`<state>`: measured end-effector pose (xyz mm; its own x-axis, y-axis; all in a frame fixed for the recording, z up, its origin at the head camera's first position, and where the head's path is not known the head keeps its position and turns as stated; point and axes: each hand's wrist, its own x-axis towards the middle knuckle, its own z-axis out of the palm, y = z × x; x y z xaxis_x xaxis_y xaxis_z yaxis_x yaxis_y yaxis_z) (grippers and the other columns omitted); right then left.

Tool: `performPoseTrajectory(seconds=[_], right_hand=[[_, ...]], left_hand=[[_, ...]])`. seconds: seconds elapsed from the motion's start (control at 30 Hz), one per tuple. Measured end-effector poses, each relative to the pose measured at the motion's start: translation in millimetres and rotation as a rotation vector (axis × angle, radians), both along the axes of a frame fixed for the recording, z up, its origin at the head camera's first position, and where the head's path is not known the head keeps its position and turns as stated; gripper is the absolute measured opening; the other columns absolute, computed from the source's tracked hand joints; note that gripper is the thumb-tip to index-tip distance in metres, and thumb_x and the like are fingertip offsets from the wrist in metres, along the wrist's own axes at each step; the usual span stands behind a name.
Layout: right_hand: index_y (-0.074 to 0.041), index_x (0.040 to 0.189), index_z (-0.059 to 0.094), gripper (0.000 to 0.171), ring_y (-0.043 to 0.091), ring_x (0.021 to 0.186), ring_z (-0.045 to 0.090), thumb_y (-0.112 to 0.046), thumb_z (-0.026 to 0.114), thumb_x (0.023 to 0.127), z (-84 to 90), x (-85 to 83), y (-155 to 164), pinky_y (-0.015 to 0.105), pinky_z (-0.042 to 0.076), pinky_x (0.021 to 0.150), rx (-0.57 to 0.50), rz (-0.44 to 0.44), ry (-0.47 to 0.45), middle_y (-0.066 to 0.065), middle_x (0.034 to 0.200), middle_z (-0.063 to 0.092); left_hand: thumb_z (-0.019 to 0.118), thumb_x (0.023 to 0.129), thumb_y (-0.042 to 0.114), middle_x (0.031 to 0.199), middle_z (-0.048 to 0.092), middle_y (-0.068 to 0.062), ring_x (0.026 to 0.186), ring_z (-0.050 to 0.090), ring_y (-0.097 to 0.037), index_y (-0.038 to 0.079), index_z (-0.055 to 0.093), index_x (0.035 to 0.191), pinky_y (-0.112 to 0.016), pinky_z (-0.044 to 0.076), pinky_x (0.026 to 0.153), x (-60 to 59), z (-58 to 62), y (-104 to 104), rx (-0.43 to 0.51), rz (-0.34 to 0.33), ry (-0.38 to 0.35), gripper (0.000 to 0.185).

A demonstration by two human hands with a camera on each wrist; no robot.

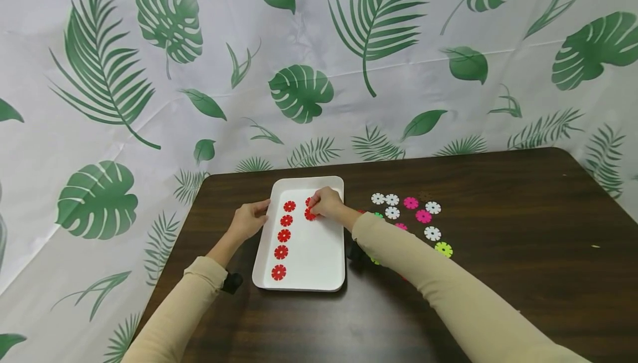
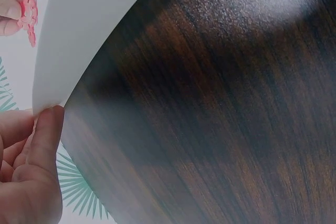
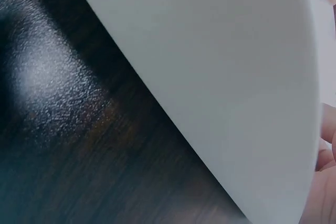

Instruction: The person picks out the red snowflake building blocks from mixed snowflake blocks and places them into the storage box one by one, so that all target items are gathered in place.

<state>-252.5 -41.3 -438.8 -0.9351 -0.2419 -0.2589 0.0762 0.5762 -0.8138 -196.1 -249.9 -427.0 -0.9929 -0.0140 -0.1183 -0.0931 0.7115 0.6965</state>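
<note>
Red discs [image 1: 284, 235] lie in a column of five inside the white tray [image 1: 319, 263] on the desk [image 1: 498, 296]. The right hand [image 1: 326, 203] pinches another red disc [image 1: 310, 214] beside the column's top, seemingly starting a second column, while the left hand [image 1: 247, 220] grips the tray's left rim. Judging by this, the next move calls for releasing it level with its neighbour.

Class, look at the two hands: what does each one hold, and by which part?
The left hand holds the white tray by its left rim. The right hand pinches a red disc; by which part cannot be told.

bare tray floor [image 1: 319, 252] beside red discs [image 1: 282, 236]
</note>
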Motion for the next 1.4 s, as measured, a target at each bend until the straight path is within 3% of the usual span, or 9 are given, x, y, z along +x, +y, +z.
performPoseTrajectory(seconds=[0.2,0.4,1.2,1.4], right_hand=[[-0.001,0.075,0.064,0.008,0.009,0.052,0.048,0.001,0.072,0.077,-3.4,1.6,-0.5,0.016,0.044,0.046,0.024,-0.001,0.064,0.004,0.069,0.057],[-0.002,0.074,0.062,0.01,0.01,0.051,0.047,0.0,0.071,0.078,-6.5,0.9,-3.8,0.015,0.041,0.044,0.064,-0.012,0.07,0.003,0.067,0.055],[-0.004,0.076,0.056,0.015,0.008,0.046,0.047,0.001,0.071,0.078,-5.7,4.7,-4.2,0.013,0.042,0.041,0.109,-0.03,0.107,0.004,0.07,0.052],[-0.002,0.079,0.062,0.009,0.012,0.052,0.057,0.0,0.071,0.078,-10.5,-1.2,-3.5,0.021,0.051,0.049,0.063,-0.039,0.096,0.007,0.076,0.062]], left_hand=[[0.055,0.09,-0.001,0.132,0.054,-0.02,0.112,0.059,-0.033,0.001,0.049,0.135,-0.043,0.05,0.091,0.2,-0.2,0.0,-0.006,-0.005,0.002,0.045],[0.055,0.09,-0.001,0.133,0.054,-0.02,0.112,0.059,-0.033,0.001,0.049,0.135,-0.042,0.051,0.091,0.6,-0.2,-0.3,0.0,-0.005,0.005,0.046],[0.056,0.09,-0.001,0.132,0.054,-0.021,0.111,0.059,-0.034,0.0,0.049,0.135,-0.043,0.051,0.091,-0.2,-1.7,-0.1,-0.018,-0.002,0.019,0.045],[0.056,0.09,-0.001,0.131,0.055,-0.02,0.11,0.06,-0.032,0.001,0.05,0.134,-0.041,0.051,0.09,-1.6,-3.2,-0.5,-0.02,-0.003,0.03,0.045]])
